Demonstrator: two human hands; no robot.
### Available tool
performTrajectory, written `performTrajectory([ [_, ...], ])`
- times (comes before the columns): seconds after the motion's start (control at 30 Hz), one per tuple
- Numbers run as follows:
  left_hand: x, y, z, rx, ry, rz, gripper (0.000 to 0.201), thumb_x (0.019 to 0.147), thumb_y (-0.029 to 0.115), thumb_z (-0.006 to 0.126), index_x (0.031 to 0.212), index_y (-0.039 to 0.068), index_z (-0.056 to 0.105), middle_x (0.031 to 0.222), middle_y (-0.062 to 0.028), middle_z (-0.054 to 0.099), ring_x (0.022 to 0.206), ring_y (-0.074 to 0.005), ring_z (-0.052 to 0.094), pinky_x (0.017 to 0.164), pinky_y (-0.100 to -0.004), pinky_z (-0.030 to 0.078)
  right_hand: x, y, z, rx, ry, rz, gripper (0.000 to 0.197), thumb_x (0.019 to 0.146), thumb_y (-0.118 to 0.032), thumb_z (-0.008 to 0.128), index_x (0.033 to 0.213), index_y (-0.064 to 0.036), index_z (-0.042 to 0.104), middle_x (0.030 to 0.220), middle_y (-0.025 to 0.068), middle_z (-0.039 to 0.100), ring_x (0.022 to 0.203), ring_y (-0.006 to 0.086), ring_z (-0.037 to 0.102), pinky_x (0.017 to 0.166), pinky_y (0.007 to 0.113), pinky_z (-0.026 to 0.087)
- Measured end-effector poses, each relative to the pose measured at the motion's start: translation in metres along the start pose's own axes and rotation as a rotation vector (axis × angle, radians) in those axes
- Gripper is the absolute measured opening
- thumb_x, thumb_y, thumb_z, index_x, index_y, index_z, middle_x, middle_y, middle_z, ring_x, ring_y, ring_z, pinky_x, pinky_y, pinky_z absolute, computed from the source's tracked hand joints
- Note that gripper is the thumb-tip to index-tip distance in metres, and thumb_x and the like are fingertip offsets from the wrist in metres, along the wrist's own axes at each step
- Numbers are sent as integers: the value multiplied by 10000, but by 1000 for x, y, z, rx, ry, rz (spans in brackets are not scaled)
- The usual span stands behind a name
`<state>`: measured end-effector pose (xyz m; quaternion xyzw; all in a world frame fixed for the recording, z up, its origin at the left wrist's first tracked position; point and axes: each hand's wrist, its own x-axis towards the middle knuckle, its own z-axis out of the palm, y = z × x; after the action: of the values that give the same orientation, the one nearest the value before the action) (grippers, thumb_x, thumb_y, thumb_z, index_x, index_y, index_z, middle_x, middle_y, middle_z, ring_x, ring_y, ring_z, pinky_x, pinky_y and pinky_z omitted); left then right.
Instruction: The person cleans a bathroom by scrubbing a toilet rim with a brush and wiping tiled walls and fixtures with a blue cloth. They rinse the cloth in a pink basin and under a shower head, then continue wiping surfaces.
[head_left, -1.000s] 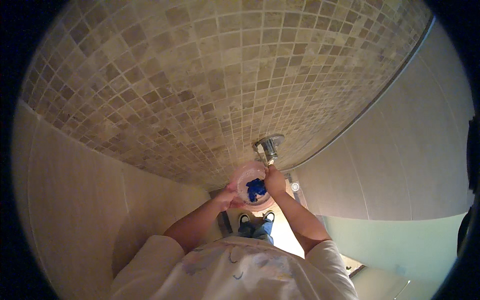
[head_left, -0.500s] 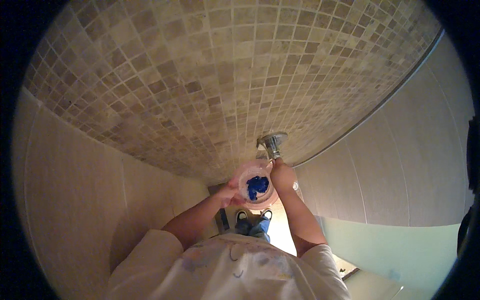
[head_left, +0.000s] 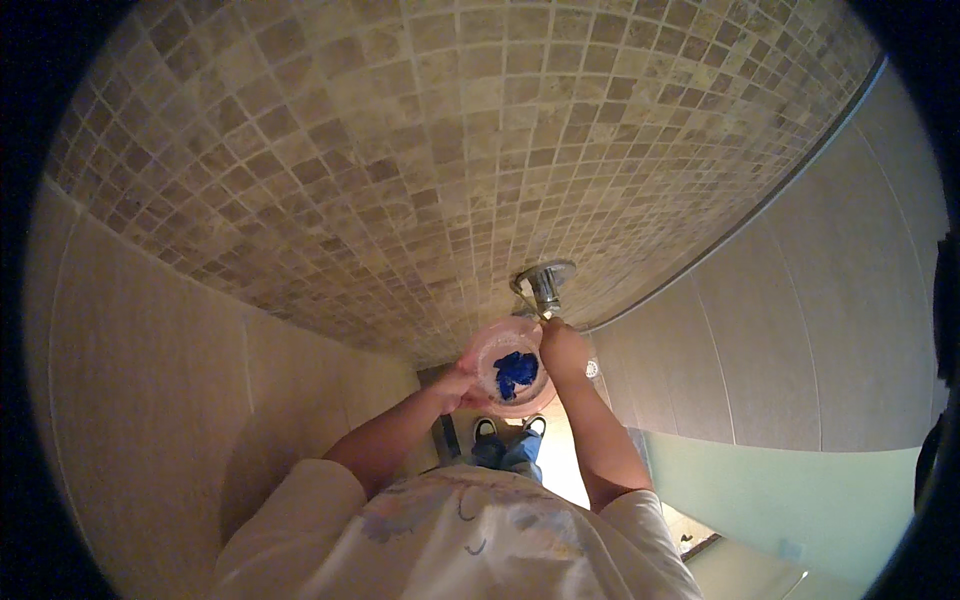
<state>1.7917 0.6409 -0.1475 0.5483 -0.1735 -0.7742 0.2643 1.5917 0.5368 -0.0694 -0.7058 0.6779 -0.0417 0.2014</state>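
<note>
A round pink basin hangs in front of my body, below a chrome tap fixture on the tiled wall. Inside it lie dark blue, crumpled, cloth-like pieces in what looks like shallow water. My left hand is closed on the basin's left side. My right hand is at the basin's right rim, just under the fixture, fingers bent inward. A thin lever-like part runs down from the fixture to those fingertips. Whether they grip that part or the rim is hidden.
A wall of small beige and brown mosaic tiles rises ahead. Larger plain tiles cover the left wall and right wall. A pale green panel stands at lower right. My shoes are on the floor beneath the basin.
The thin part between the fixture and my right fingertips now shows as a narrower line. My hands and the basin stay in nearly the same place.
</note>
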Motion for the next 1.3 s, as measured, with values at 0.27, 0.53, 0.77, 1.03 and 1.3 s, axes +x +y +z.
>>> performTrajectory([
  [0.27,10,-9,-8,30,-16,-13,405,904,181,509,1306,200,460,1092,-79,645,883,-241,673,649,-378,582,-1,-5,-5,10,5,-38,349,936,-346,446,949,-63,651,918,181,670,838,372,656,747,472,520],
  [0.53,4,-4,-1,-5,-21,-27,394,918,169,499,1309,190,456,1085,-106,644,882,-262,672,651,-384,583,-7,-7,1,-32,-4,-38,308,927,-294,458,919,-65,664,925,175,673,861,349,659,747,457,525],
  [0.77,7,-10,-1,83,42,-13,357,914,163,496,1270,185,481,1078,-111,641,840,-253,676,661,-383,578,4,9,29,43,41,43,341,913,-343,501,913,-34,646,851,207,671,817,372,661,722,476,523],
  [1.03,-3,4,-1,83,-8,13,364,908,174,502,1270,204,480,953,-66,679,766,-213,680,654,-354,572,9,18,32,46,60,-4,324,906,-339,509,884,-46,647,838,219,660,807,380,652,724,491,508],
  [1.3,20,-24,-36,-98,-52,-53,499,875,170,560,1350,237,418,1120,-53,641,800,-218,687,683,-397,589,-16,36,5,274,143,20,321,934,-353,461,882,-61,583,861,189,653,748,357,631,638,484,486],
])
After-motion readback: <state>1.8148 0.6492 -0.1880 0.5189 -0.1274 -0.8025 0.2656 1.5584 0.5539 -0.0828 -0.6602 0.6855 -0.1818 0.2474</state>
